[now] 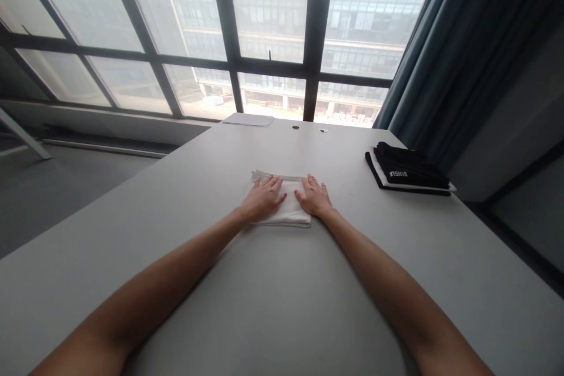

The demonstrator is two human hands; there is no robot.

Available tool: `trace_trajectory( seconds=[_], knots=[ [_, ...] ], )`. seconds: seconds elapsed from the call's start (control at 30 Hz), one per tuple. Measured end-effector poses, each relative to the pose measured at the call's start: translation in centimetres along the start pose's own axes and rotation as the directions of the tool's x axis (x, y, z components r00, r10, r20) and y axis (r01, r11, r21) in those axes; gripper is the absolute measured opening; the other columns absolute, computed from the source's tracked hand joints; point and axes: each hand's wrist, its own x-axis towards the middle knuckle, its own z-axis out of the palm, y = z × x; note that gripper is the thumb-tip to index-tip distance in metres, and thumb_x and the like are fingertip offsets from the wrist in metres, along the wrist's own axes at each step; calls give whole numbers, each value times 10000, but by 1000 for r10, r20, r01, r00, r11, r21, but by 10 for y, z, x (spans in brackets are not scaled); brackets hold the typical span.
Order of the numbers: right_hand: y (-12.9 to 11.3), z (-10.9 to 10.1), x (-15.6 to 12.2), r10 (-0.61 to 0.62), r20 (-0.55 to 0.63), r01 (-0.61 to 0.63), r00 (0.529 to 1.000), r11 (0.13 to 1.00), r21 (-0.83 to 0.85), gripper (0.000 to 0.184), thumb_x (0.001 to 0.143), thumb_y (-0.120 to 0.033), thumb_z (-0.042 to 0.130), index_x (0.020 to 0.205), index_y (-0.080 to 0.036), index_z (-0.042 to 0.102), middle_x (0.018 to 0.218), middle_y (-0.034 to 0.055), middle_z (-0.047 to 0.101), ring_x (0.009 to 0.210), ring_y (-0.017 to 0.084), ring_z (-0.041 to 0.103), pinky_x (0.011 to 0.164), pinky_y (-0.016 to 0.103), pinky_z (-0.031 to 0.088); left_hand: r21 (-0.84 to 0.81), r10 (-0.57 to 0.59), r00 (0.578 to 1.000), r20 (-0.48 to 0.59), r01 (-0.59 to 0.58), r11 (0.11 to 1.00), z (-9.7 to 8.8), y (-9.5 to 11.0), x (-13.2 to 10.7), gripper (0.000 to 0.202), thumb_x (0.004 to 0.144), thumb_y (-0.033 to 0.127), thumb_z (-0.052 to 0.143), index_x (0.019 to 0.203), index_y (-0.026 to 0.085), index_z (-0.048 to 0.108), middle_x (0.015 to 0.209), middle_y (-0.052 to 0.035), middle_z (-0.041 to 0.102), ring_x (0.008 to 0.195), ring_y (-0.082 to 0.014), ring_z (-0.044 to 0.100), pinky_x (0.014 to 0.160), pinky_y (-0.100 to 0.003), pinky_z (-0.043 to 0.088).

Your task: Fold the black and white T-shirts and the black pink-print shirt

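A folded white cloth lies on the grey table in the middle of the view. My left hand rests flat on the cloth's left half with its fingers stretched out. My right hand lies flat on the cloth's right edge, fingers stretched out too. Both palms press down on the cloth and neither hand grips anything.
A stack of folded black garments with white lettering sits at the table's right side. A flat white sheet lies at the far edge near two cable holes. Large windows stand behind the table, and a dark curtain hangs on the right.
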Motion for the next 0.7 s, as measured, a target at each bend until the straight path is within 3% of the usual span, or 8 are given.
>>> trace_trajectory(
  seconds=[0.07,0.13,0.23,0.3,0.4,0.53,0.63,0.7],
  knots=[
    [-1,-1,-3,-41,-83,47,996,997,63,650,983,-431,408,1554,-137,308,1650,143,202,1524,246,151,1203,530,145,16,-53,998,-41,54,998,-4,-9,5,637,1013,455,315,1542,102,350,1597,-159,331,1507,-315,217,1210,-559,103],
    [-4,-3,-10,-138,-120,150,983,984,94,637,984,-401,410,1563,-163,290,1655,120,194,1531,222,121,1205,517,150,17,-105,994,-12,106,994,-4,-18,7,647,1011,463,307,1549,104,337,1615,-162,285,1512,-334,190,1200,-577,123],
    [-9,-6,-23,-315,11,313,949,946,81,652,984,-452,419,1566,-184,298,1655,116,195,1535,235,105,1209,523,124,1,-132,989,61,132,991,2,-28,6,677,1009,491,285,1571,115,283,1643,-154,199,1522,-340,150,1182,-600,167],
    [-10,-7,-32,-336,112,331,935,942,64,657,989,-490,409,1556,-168,327,1651,140,194,1534,258,114,1210,517,128,-16,-126,990,68,128,992,8,-31,4,683,1009,498,275,1576,118,267,1649,-146,179,1525,-335,137,1178,-607,176],
    [-5,-8,-42,-273,122,270,954,962,39,639,994,-468,407,1539,-137,362,1647,166,193,1531,276,125,1216,496,130,-73,-120,992,28,122,990,12,-33,5,663,1002,477,304,1553,109,318,1637,-155,225,1520,-336,163,1180,-603,195],
    [4,-10,-47,-183,-47,188,982,974,126,604,935,-329,496,1483,-82,437,1589,180,346,1483,257,278,1214,414,205,-266,-163,981,-110,129,955,1,-41,9,570,935,365,443,1428,86,505,1616,-169,279,1498,-297,242,1219,-457,221],
    [3,-16,-47,40,-176,21,984,943,332,516,884,-209,496,1381,-78,538,1425,176,552,1315,237,508,1147,357,350,-415,-326,942,-78,266,870,-19,-56,7,539,879,296,508,1373,84,548,1546,-185,396,1449,-280,341,1206,-414,265],
    [-1,-23,-46,217,-135,-123,967,858,498,468,865,-178,502,1322,-104,573,1303,169,630,1135,233,628,1044,363,463,-446,-408,913,8,368,816,-34,-67,0,526,875,340,543,1336,88,568,1391,-203,557,1307,-296,517,1109,-438,412]
  ],
)
